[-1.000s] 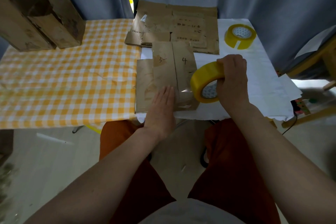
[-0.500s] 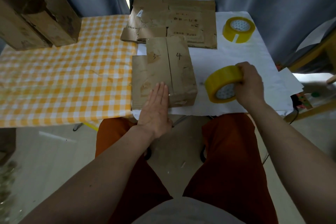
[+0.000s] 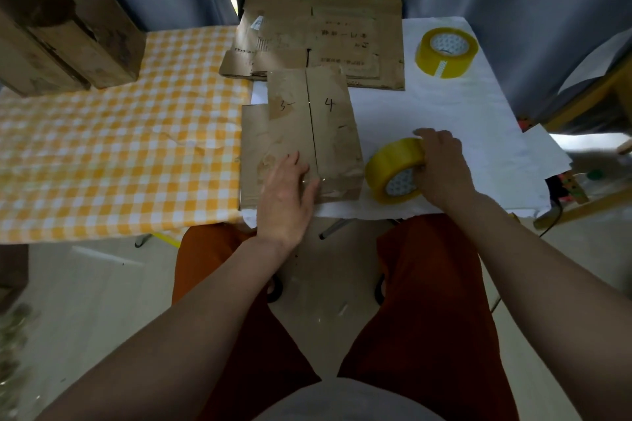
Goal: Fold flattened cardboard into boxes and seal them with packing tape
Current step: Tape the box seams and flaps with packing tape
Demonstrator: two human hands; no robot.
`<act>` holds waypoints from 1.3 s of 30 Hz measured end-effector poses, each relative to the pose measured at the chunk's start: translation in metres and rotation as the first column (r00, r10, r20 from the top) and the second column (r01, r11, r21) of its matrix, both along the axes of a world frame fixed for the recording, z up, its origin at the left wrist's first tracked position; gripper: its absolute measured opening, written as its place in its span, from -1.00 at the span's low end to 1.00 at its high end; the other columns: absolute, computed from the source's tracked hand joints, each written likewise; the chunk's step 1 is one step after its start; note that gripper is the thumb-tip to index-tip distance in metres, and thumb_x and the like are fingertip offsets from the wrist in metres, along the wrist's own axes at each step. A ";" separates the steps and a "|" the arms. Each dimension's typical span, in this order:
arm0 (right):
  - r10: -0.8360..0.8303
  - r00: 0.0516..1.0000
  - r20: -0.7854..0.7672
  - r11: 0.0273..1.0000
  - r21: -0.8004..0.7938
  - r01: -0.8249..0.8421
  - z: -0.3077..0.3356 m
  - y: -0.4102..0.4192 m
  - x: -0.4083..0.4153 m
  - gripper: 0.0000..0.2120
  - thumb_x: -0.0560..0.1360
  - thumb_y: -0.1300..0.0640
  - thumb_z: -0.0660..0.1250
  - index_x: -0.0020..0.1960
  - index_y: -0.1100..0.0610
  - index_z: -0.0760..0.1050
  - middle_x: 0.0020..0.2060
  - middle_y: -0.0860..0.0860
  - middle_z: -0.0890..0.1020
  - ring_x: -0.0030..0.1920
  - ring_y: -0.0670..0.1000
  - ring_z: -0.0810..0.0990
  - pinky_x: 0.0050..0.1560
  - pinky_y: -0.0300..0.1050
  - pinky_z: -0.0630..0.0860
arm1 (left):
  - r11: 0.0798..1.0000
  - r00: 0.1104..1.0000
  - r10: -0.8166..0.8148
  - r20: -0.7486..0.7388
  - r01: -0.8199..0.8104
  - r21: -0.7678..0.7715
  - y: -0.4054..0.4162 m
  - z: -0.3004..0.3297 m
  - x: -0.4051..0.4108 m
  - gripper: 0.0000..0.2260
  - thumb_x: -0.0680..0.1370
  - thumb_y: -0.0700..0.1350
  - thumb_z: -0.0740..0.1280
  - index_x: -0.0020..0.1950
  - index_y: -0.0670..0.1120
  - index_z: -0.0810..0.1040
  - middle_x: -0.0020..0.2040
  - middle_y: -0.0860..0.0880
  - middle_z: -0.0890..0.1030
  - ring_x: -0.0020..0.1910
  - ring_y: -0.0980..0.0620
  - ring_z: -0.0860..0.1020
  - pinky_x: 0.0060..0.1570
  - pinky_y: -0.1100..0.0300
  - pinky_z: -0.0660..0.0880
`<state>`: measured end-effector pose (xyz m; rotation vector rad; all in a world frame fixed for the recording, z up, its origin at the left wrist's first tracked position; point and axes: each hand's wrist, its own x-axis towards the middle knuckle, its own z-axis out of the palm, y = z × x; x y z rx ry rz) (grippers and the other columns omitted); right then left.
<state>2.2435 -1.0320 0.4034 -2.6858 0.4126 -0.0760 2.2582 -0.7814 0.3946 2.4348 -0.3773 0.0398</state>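
A folded brown cardboard box [image 3: 307,133] lies on the table's near edge, its two top flaps marked 3 and 4 and meeting at a centre seam. My left hand [image 3: 287,195] rests flat on the box's near end, fingers straight, over a strip of clear tape. To the box's right my right hand [image 3: 441,167] grips a yellow roll of packing tape [image 3: 393,171], which stands tilted on the white cloth [image 3: 461,120].
A stack of flattened cardboard [image 3: 325,41] lies behind the box. A second yellow tape roll [image 3: 446,51] sits at the back right. Finished brown boxes [image 3: 65,34] stand at the back left on the orange checked cloth [image 3: 113,147]. A wooden frame [image 3: 588,106] stands at the right.
My right hand has carried the tape roll away from the box, to the right and down onto the white cloth. My left hand has stayed on the box's near end.
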 end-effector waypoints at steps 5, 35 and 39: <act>0.399 0.903 -0.157 0.888 -0.178 -0.423 0.016 0.027 0.005 -0.22 0.28 -0.08 0.16 0.50 -0.02 0.14 0.47 0.03 0.21 0.50 0.11 0.03 0.45 0.29 -0.14 | 0.859 0.988 -0.156 -0.018 0.144 0.492 -0.010 -0.004 0.021 -0.52 0.65 0.16 -0.11 0.57 0.16 -0.05 0.60 -0.01 -0.06 0.57 -0.08 -0.16 0.52 -0.08 -0.17; 0.377 0.917 -0.128 0.926 0.089 -0.368 0.010 -0.012 0.002 -0.48 0.36 0.33 0.37 0.28 0.24 0.31 0.17 0.21 0.35 0.16 0.18 0.31 0.04 -0.02 0.30 | 0.850 0.775 0.431 -0.461 -0.178 0.496 -0.083 0.041 0.080 0.26 0.20 0.45 0.43 0.56 -0.07 -0.27 0.51 -0.39 -0.24 0.50 -0.41 -0.17 0.37 -0.45 -0.06; 0.438 0.889 -0.129 0.892 0.187 -0.412 0.017 -0.008 -0.002 -0.50 0.35 0.28 0.44 0.24 0.16 0.37 0.08 0.09 0.40 0.08 0.04 0.35 -0.07 -0.16 0.22 | 0.861 0.917 0.226 -0.330 -0.029 0.508 -0.084 0.038 0.066 0.18 0.20 0.42 0.44 0.56 0.04 -0.18 0.53 -0.30 -0.10 0.48 -0.40 0.00 0.40 -0.35 0.04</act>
